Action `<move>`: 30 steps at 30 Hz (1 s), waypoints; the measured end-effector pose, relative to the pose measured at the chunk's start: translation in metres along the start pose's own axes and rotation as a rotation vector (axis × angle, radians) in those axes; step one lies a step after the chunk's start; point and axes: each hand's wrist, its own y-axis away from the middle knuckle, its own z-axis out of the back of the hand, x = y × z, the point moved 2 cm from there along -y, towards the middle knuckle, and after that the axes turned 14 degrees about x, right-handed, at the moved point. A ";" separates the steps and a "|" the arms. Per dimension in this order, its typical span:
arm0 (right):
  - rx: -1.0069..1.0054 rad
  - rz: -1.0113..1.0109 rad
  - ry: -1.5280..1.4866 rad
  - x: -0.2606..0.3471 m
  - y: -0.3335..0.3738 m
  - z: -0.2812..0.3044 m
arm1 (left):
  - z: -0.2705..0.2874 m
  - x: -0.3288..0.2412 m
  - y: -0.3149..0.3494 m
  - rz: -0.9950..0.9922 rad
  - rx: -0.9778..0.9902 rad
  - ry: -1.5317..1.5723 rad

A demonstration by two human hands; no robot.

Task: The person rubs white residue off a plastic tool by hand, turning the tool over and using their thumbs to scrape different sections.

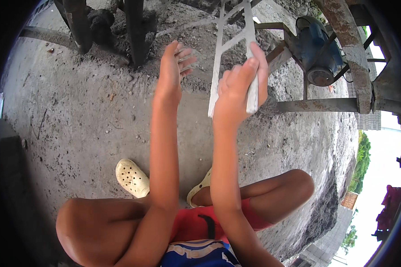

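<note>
A pale grey frame [215, 73], made of two long bars joined by slanting crosspieces, reaches up from the middle to the top edge. It looks like a concrete lattice piece, though I cannot tell its material. My right hand [237, 89] is closed around the near end of its right bar, thumb on top. To the left of the frame, my left hand [171, 71] is held up, apart from it. Its fingers are spread and hold nothing. The frame's far end runs out of view at the top.
Dark metal legs [136, 31] stand at the upper left amid grey rubble. At the upper right, a blue motor [318, 49] sits within a rusty metal frame [349, 40]. Cream clogs [132, 179] rest on the rough concrete floor [98, 115] below my hands.
</note>
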 end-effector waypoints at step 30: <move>-0.094 0.217 0.232 -0.033 -0.052 -0.006 | -0.068 -0.005 -0.029 0.267 0.389 0.141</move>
